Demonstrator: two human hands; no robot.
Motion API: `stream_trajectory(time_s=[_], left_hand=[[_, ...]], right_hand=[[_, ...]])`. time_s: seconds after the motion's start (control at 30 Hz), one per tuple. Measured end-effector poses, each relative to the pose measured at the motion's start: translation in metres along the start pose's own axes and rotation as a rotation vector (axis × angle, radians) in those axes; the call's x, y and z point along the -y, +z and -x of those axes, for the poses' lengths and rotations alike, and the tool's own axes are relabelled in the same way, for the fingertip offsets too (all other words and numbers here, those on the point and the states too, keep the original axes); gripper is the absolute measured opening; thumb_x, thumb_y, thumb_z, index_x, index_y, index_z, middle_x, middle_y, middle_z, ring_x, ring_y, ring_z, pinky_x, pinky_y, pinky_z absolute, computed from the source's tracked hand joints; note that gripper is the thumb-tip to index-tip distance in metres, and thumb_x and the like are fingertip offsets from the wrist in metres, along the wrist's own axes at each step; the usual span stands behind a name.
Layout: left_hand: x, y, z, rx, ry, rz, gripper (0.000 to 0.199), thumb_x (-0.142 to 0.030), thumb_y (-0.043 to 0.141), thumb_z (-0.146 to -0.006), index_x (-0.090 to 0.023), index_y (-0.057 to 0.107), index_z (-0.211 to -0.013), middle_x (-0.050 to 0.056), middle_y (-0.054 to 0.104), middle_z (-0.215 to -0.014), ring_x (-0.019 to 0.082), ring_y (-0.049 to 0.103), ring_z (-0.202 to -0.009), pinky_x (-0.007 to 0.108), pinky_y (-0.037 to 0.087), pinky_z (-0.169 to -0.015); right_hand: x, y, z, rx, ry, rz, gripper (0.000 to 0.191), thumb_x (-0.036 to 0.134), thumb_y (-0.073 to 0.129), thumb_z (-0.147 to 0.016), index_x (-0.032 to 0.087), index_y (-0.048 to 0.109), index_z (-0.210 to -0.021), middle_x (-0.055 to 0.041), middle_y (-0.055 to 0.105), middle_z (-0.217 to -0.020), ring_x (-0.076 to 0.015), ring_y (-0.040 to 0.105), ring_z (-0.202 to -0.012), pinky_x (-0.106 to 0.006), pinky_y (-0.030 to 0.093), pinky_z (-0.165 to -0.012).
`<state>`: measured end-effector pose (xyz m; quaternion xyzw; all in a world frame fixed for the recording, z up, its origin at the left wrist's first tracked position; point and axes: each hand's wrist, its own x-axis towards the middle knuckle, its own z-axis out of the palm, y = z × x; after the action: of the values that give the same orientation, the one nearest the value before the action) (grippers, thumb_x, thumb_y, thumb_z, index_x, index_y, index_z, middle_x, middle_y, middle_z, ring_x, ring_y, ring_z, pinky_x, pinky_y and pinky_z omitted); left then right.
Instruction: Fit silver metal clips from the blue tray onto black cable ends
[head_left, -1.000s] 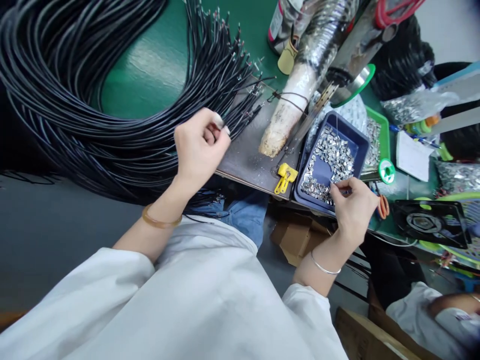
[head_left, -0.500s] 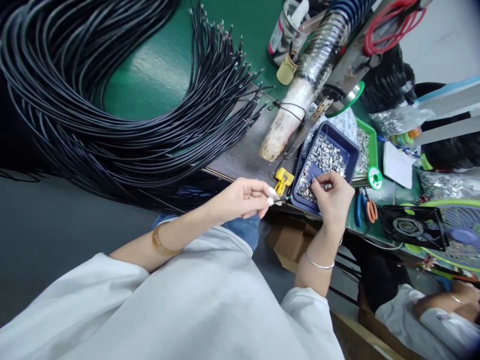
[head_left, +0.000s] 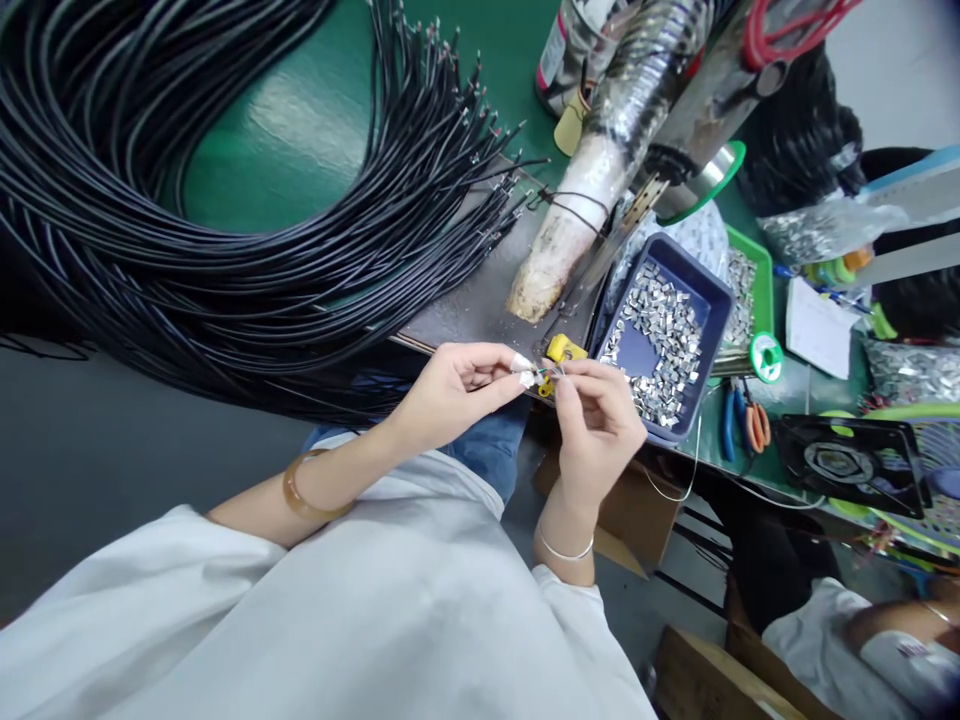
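Observation:
My left hand (head_left: pixel 466 388) is closed in a pinch on the end of a cable, whose thin wires (head_left: pixel 541 374) stick out past the white-wrapped fingertips. Facing it, my right hand (head_left: pixel 598 425) pinches a tiny silvery piece (head_left: pixel 556 371) right at those wires; its exact shape is too small to make out. Just behind the fingertips a yellow clip (head_left: pixel 564 348) sits at the table edge, partly covered. Beside my right hand stands a blue tray (head_left: pixel 721 300) holding many small metal connector shells (head_left: pixel 660 315).
A thick bundle of black cables (head_left: pixel 247 260) fills the left side. A taped duct (head_left: pixel 562 240) slants down over the bench. Farther right are a green tray (head_left: pixel 761 290), a solder reel (head_left: pixel 765 356), pliers (head_left: pixel 757 428), a black fan (head_left: pixel 851 462) and a co-worker's sleeve (head_left: pixel 900 660).
My right hand has left the blue tray and moved left to my left hand, carrying a small silvery piece. My left hand has shifted slightly left, still pinching the cable.

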<state>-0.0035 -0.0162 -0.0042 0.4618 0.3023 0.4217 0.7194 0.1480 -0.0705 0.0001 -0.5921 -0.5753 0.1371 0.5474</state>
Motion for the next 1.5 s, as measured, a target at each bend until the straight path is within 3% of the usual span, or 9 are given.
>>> stream_trajectory(time_s=[0.3, 0.53, 0.6, 0.67, 0.8, 0.9, 1.0, 1.17, 1.5], left_hand=[[0.003, 0.003, 0.001, 0.04, 0.165, -0.238, 0.012, -0.018, 0.066, -0.088, -0.012, 0.074, -0.081, 0.002, 0.072, -0.071, 0.008, 0.06, -0.059, 0.017, 0.049, -0.056], [0.017, -0.006, 0.001, 0.01, 0.666, -0.875, 0.017, -0.015, 0.059, -0.097, -0.011, 0.076, -0.098, 0.006, 0.076, -0.079, 0.013, 0.068, -0.069, 0.022, 0.051, -0.067], [0.018, -0.005, 0.003, -0.019, 0.724, -0.943, 0.019, -0.016, 0.056, -0.099, -0.011, 0.075, -0.099, 0.006, 0.074, -0.078, 0.013, 0.066, -0.068, 0.023, 0.05, -0.067], [0.016, -0.002, 0.006, 0.0, 0.64, -0.829, 0.021, -0.016, 0.053, -0.1, -0.012, 0.072, -0.09, 0.004, 0.071, -0.074, 0.012, 0.062, -0.065, 0.023, 0.048, -0.065], [0.007, 0.004, 0.01, 0.12, 0.151, -0.41, 0.033, -0.023, 0.051, -0.101, -0.015, 0.06, -0.07, -0.003, 0.058, -0.059, 0.006, 0.043, -0.048, 0.02, 0.035, -0.049], [0.002, 0.003, 0.008, 0.085, -0.046, -0.163, 0.022, -0.03, 0.057, -0.098, -0.016, 0.059, -0.081, -0.003, 0.062, -0.059, 0.005, 0.038, -0.043, 0.02, 0.03, -0.044], [-0.001, 0.001, 0.004, 0.046, -0.093, -0.071, 0.016, -0.031, 0.064, -0.093, -0.016, 0.058, -0.097, -0.003, 0.064, -0.057, 0.005, 0.039, -0.04, 0.019, 0.031, -0.044], [-0.002, 0.0, 0.003, 0.064, -0.076, -0.073, 0.012, -0.026, 0.065, -0.09, -0.016, 0.059, -0.09, -0.005, 0.057, -0.054, 0.006, 0.047, -0.047, 0.018, 0.036, -0.049], [-0.003, 0.001, 0.005, 0.047, -0.025, -0.167, 0.014, -0.023, 0.064, -0.088, -0.014, 0.061, -0.077, -0.007, 0.036, -0.058, 0.005, 0.029, -0.052, 0.019, 0.024, -0.048]], right_hand=[[-0.008, -0.002, 0.0, 0.103, 0.117, -0.17, 0.006, 0.021, 0.071, -0.089, 0.025, 0.074, -0.09, -0.0007, 0.074, -0.098, -0.0139, 0.074, -0.092, -0.029, 0.065, -0.074], [-0.006, -0.001, 0.004, 0.025, -0.097, 0.118, 0.013, 0.015, 0.069, -0.088, 0.025, 0.072, -0.094, -0.001, 0.074, -0.103, -0.0167, 0.074, -0.098, -0.038, 0.064, -0.089], [-0.005, 0.0, 0.005, 0.015, -0.116, 0.123, 0.012, 0.014, 0.068, -0.088, 0.025, 0.071, -0.093, -0.0012, 0.074, -0.103, -0.0171, 0.074, -0.1, -0.039, 0.064, -0.091], [-0.006, 0.001, 0.005, 0.038, -0.028, -0.003, 0.006, 0.018, 0.068, -0.089, 0.023, 0.069, -0.088, -0.0016, 0.073, -0.103, -0.0171, 0.075, -0.097, -0.038, 0.065, -0.089], [-0.008, 0.002, 0.007, 0.061, 0.088, -0.183, 0.005, 0.022, 0.069, -0.089, 0.022, 0.068, -0.085, -0.0016, 0.072, -0.102, -0.0168, 0.077, -0.094, -0.037, 0.066, -0.086], [-0.009, 0.0, 0.008, 0.0, 0.052, -0.114, 0.003, 0.02, 0.069, -0.089, 0.023, 0.071, -0.089, -0.0016, 0.072, -0.101, -0.0169, 0.075, -0.095, -0.04, 0.066, -0.088], [-0.009, -0.002, 0.007, -0.047, -0.001, -0.005, 0.006, 0.019, 0.067, -0.091, 0.023, 0.072, -0.093, -0.0021, 0.073, -0.1, -0.017, 0.074, -0.096, -0.04, 0.065, -0.086], [-0.006, -0.004, 0.005, -0.04, -0.052, 0.06, 0.011, 0.017, 0.062, -0.094, 0.024, 0.07, -0.098, -0.0022, 0.074, -0.103, -0.0172, 0.073, -0.101, -0.038, 0.064, -0.085], [0.0, -0.006, 0.003, 0.017, -0.271, 0.223, 0.021, 0.011, 0.073, -0.086, 0.029, 0.074, -0.098, -0.0007, 0.076, -0.105, -0.0172, 0.075, -0.094, -0.037, 0.065, -0.084]])
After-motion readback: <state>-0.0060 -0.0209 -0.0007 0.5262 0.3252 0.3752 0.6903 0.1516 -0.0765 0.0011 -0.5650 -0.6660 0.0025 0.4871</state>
